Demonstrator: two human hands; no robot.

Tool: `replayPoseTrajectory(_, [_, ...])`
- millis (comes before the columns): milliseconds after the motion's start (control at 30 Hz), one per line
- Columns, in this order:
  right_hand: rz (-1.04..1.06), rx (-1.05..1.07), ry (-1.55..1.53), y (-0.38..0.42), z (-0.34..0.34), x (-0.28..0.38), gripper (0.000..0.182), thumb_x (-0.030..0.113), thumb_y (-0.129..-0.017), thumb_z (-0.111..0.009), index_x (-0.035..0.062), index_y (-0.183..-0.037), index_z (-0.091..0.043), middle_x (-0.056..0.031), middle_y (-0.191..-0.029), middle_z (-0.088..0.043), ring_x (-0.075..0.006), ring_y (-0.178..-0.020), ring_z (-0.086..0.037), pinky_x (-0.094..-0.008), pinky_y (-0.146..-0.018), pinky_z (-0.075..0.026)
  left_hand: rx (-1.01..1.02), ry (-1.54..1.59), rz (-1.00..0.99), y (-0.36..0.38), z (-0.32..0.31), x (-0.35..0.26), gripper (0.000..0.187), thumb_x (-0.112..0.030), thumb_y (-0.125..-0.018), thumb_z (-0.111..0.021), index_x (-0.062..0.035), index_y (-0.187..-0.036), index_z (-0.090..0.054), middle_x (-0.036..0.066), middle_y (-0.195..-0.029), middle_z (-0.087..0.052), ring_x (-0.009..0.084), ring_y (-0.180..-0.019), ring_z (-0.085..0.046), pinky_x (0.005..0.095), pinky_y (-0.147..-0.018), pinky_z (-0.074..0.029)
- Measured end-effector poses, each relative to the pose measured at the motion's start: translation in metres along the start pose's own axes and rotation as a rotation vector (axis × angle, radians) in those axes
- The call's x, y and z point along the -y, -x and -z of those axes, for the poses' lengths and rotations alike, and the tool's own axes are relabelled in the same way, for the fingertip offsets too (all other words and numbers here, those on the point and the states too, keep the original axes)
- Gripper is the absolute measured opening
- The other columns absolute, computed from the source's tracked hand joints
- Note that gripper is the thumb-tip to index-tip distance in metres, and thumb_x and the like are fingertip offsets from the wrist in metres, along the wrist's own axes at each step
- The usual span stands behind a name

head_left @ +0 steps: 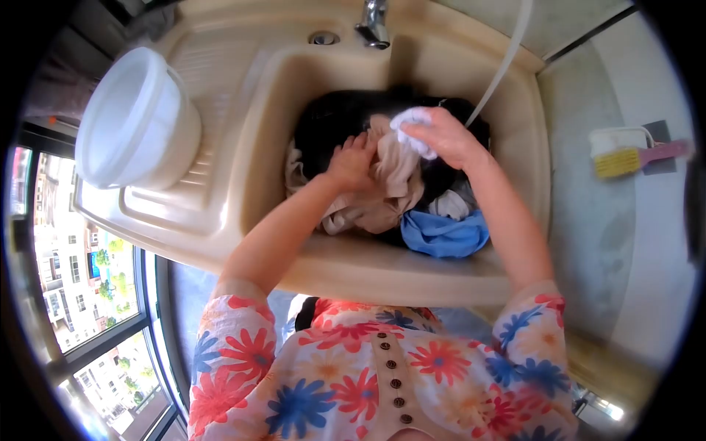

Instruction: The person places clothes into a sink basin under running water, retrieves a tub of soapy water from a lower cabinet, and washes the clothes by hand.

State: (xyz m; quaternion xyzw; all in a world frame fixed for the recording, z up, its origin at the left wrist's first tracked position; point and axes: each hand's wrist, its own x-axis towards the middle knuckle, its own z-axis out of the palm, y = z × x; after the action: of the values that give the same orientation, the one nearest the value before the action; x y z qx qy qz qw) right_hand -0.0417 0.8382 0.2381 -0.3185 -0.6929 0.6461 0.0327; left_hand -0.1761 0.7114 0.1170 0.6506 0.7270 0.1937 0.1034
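Note:
My right hand (447,137) is closed round a bunched white cloth (413,125), held over the laundry in the sink. My left hand (353,165) lies on a beige garment (397,173) with its fingers stretched out. Dark clothes (331,121) fill the back of the basin. A blue cloth (446,232) is heaped at the front right, with a grey-white piece (452,206) just behind it. What lies under the pile is hidden.
The beige sink (368,275) has a ribbed drainboard on its left, where a white bucket (140,121) stands. A metal tap (373,26) is at the back. A pale hose (507,66) runs down into the basin. On the right wall hangs a yellow-bristled brush (619,163).

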Motion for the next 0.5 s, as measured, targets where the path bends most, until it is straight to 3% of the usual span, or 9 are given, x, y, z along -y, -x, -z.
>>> replayPoseTrajectory(67, [0.085, -0.059, -0.200, -0.011, 0.005, 0.000, 0.017, 0.015, -0.082, -0.059, 0.0045, -0.095, -0.061, 0.0016, -0.076, -0.059, -0.0047, -0.060, -0.049, -0.0182, -0.048, -0.037, -0.004, 0.102, 0.020, -0.001, -0.010, 0.009, 0.058, -0.013, -0.060, -0.066, -0.0082, -0.116, -0.051, 0.018, -0.109, -0.054, 0.0330, -0.098, -0.054, 0.0371, -0.083, -0.044])
replayPoseTrajectory(100, [0.112, -0.091, -0.145, -0.014, 0.010, 0.002, 0.017, 0.015, -0.083, -0.058, 0.0038, -0.095, -0.061, 0.0010, -0.076, -0.059, -0.0047, -0.059, -0.048, -0.0185, -0.047, -0.036, 0.036, 0.202, 0.041, -0.003, -0.003, 0.014, 0.055, -0.009, -0.060, -0.063, -0.0075, -0.114, -0.052, 0.017, -0.109, -0.055, 0.0331, -0.097, -0.054, 0.0365, -0.083, -0.044])
replayPoseTrajectory(167, [-0.042, -0.113, 0.121, -0.013, 0.013, 0.004, 0.016, 0.015, -0.084, -0.056, 0.0032, -0.094, -0.061, 0.0006, -0.076, -0.058, -0.0048, -0.058, -0.047, -0.0189, -0.045, -0.035, 0.042, 0.345, 0.054, -0.008, 0.003, 0.025, 0.052, -0.002, -0.060, -0.058, -0.0067, -0.111, -0.056, 0.017, -0.105, -0.057, 0.0331, -0.095, -0.055, 0.0354, -0.083, -0.045])
replayPoseTrajectory(233, [-0.041, 0.000, 0.036, -0.005, 0.012, 0.006, 0.017, 0.016, -0.084, -0.055, 0.0039, -0.094, -0.061, 0.0006, -0.074, -0.058, -0.0047, -0.056, -0.045, -0.0191, -0.043, -0.033, -0.038, 0.445, 0.058, -0.013, 0.005, 0.036, 0.050, 0.003, -0.059, -0.054, -0.0066, -0.107, -0.059, 0.017, -0.101, -0.059, 0.0330, -0.093, -0.056, 0.0344, -0.082, -0.045])
replayPoseTrajectory(300, [-0.039, -0.019, 0.007, 0.000, 0.013, 0.005, 0.018, 0.017, -0.083, -0.056, 0.0038, -0.094, -0.060, 0.0012, -0.073, -0.057, -0.0043, -0.055, -0.044, -0.0184, -0.042, -0.032, -0.065, 0.660, 0.169, -0.019, -0.003, 0.051, 0.048, 0.008, -0.058, -0.051, -0.0050, -0.104, -0.061, 0.015, -0.095, -0.061, 0.0290, -0.089, -0.059, 0.0322, -0.080, -0.046])
replayPoseTrajectory(400, [-0.136, -0.070, 0.122, 0.004, 0.016, -0.004, 0.018, 0.018, -0.084, -0.056, 0.0043, -0.095, -0.060, 0.0022, -0.073, -0.056, -0.0038, -0.054, -0.045, -0.0174, -0.041, -0.031, -0.117, 0.858, 0.376, -0.024, 0.041, 0.059, 0.043, 0.007, -0.061, -0.051, -0.0027, -0.101, -0.061, 0.010, -0.086, -0.063, 0.0190, -0.079, -0.059, 0.0285, -0.071, -0.047])
replayPoseTrajectory(433, [-0.091, -0.080, 0.030, 0.007, 0.018, -0.005, 0.018, 0.018, -0.084, -0.056, 0.0050, -0.095, -0.060, 0.0023, -0.072, -0.056, -0.0038, -0.055, -0.045, -0.0173, -0.041, -0.031, -0.178, 0.991, 0.468, -0.024, 0.044, 0.068, 0.041, 0.007, -0.061, -0.052, -0.0025, -0.100, -0.061, 0.008, -0.083, -0.063, 0.0160, -0.077, -0.058, 0.0274, -0.068, -0.047])
replayPoseTrajectory(500, [-0.008, -0.098, -0.156, 0.014, 0.021, -0.008, 0.018, 0.019, -0.084, -0.056, 0.0063, -0.095, -0.061, 0.0026, -0.072, -0.056, -0.0037, -0.056, -0.046, -0.0170, -0.041, -0.031, -0.216, 0.925, 0.465, -0.023, 0.038, 0.078, 0.034, -0.001, -0.068, -0.057, -0.0027, -0.101, -0.061, 0.007, -0.086, -0.063, 0.0134, -0.077, -0.058, 0.0266, -0.067, -0.047])
